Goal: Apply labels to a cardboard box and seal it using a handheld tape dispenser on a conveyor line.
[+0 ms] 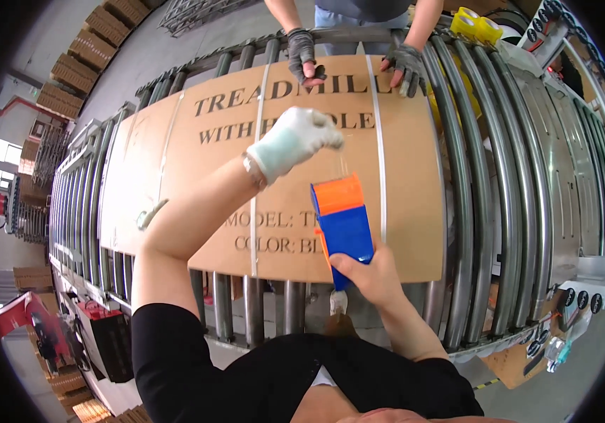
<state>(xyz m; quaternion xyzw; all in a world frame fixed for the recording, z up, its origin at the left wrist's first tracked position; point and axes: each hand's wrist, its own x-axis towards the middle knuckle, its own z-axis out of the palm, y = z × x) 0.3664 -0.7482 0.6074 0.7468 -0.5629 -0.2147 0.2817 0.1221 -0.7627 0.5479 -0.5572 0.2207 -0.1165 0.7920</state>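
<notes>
A large flat cardboard box lies under my hands, with dark print and white straps across it. My bare right hand grips a blue and orange tape dispenser above the box's near right part. My left hand, in a white glove, is closed beyond the dispenser, over the middle of the box. A faint see-through strip, which looks like clear tape, runs from its fingertips toward the dispenser's orange end. Across the box, a co-worker's hands in dark grey open-finger gloves hover at or touch the far edge.
Metal conveyor rollers carry the box and extend on both sides. Yellow tape rolls sit at the far right. A small pale object lies on the box's left part. Stacked cartons line the far left; tools hang at the lower right.
</notes>
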